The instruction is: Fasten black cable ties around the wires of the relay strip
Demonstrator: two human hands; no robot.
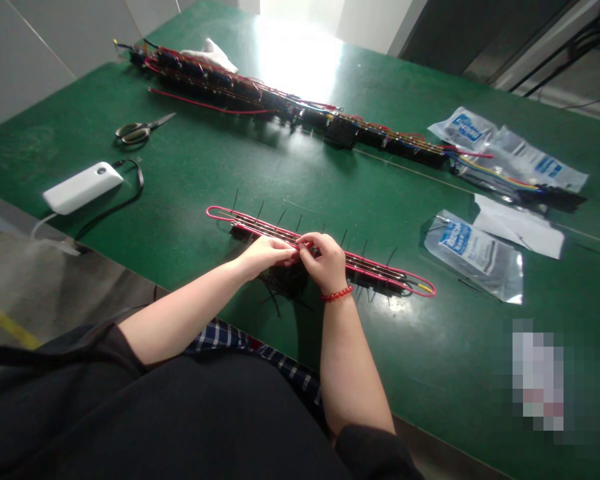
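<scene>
A red beaded bracelet circles one wrist, and a navy-and-white checked shirt shows beside black clothing. A pink wire loop lies on the green table, near silver bags with blue labels.

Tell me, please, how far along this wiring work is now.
A long row of wired black connectors on the far side of the green table looks finished. In hand: the left hand and right hand pinch the middle of a pink-looped wire bundle. Apparently left: black tie tails stand untrimmed along it, with the scissors lying apart.
</scene>
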